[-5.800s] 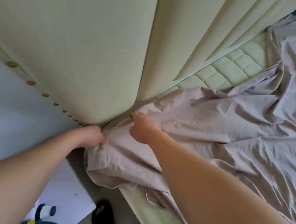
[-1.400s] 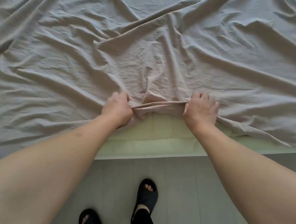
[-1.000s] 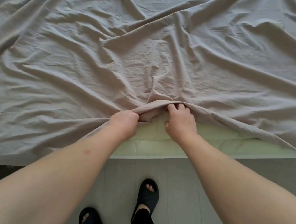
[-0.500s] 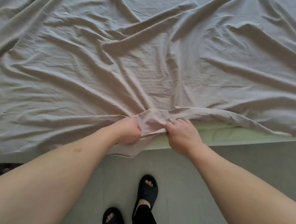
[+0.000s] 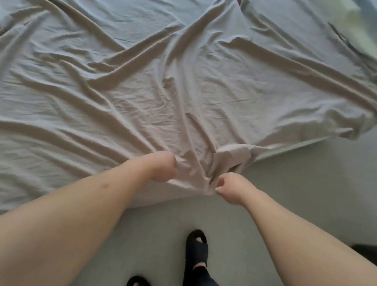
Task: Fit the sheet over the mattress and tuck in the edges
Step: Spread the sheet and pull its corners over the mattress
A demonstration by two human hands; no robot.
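Below, black sandals [image 5: 196, 252] stand beside the sheet [image 5: 167, 80]

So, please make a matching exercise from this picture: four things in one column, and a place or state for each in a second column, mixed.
Things:
1. sheet
2. left hand
3. slippers
4. mattress

Places or states:
A. on the floor, black
B. bare at the far right corner
C. wrinkled, spread over the bed
D. grips the sheet's near edge, left of the right hand

Pairs: 1-C, 2-D, 3-A, 4-B
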